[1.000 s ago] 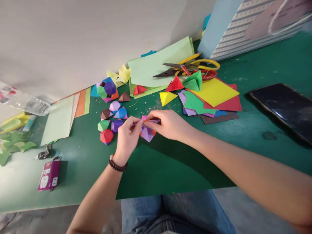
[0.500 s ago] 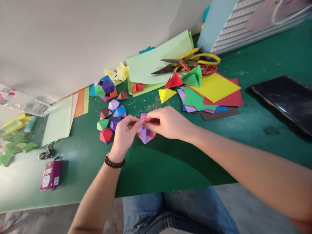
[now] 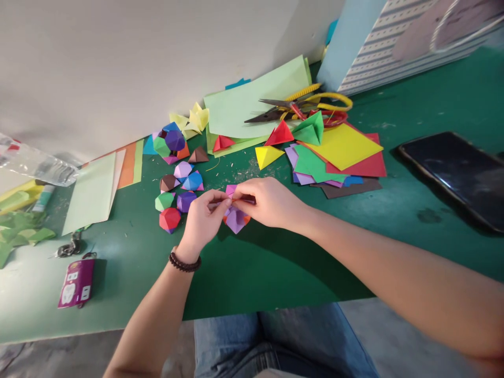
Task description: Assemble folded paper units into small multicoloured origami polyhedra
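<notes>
A folded paper piece in purple, pink and orange sits between my hands above the green table. My left hand pinches it from the left, thumb against fingers. From the right, my right hand pinches it too, its fingertips close to the left ones. Both hands cover the upper middle of the piece, so the fold under the fingertips is hidden. Just left of my left hand lies a group of folded paper shapes, among them a red one and a purple one.
Behind are a yellow paper pyramid, a red one, scissors and pale green sheets. To the right lie stacked coloured papers and a phone. At left are a purple packet and keys.
The view has shifted slightly, so the things at the sides appear a little further left. Both hands stay at the paper piece, with hardly any change in their grip.
</notes>
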The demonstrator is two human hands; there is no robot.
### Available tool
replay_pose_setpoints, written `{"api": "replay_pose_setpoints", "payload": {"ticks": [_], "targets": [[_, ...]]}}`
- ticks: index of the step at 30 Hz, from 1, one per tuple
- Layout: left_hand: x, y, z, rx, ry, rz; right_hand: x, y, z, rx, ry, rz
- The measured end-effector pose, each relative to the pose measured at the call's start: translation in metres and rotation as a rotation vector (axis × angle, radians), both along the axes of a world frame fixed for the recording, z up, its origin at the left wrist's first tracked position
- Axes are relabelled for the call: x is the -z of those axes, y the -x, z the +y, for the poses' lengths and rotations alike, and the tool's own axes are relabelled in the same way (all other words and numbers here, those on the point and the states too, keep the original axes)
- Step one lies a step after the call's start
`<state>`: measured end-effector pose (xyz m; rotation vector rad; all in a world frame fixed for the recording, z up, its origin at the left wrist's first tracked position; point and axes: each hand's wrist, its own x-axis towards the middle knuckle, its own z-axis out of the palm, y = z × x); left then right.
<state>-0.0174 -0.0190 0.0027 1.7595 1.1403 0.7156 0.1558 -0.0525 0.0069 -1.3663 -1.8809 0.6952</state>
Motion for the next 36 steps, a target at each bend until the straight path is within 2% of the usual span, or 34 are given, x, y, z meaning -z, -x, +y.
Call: {"api": "replay_pose_setpoints", "payload": {"ticks": [6,12,18,23,28,33,36], "targets": [[-0.004,-0.001,-0.002,-0.022,-0.227,0.116,0.0,-0.001,0.001,0.006,0.179,0.098],[-0.004,-0.002,-0.002,0.018,-0.212,0.172,0.004,0.002,0.0,0.089,0.065,-0.051],[-0.006,-0.003,-0.008,0.001,-0.567,0.356,0.006,0.007,-0.001,0.108,0.012,-0.065],[-0.005,-0.004,-0.011,-0.05,-0.767,0.372,0.003,0.007,-0.003,0.194,-0.002,-0.03],[-0.005,-0.004,-0.011,-0.029,-0.759,0.333,0.001,0.006,-0.005,0.159,-0.086,-0.051],[-0.005,-0.003,-0.011,-0.06,-0.84,0.415,0.002,0.006,-0.005,0.078,-0.053,-0.04],[-0.004,-0.005,-0.013,-0.059,-0.905,0.465,0.004,0.007,-0.005,0.123,-0.066,-0.062]]}}
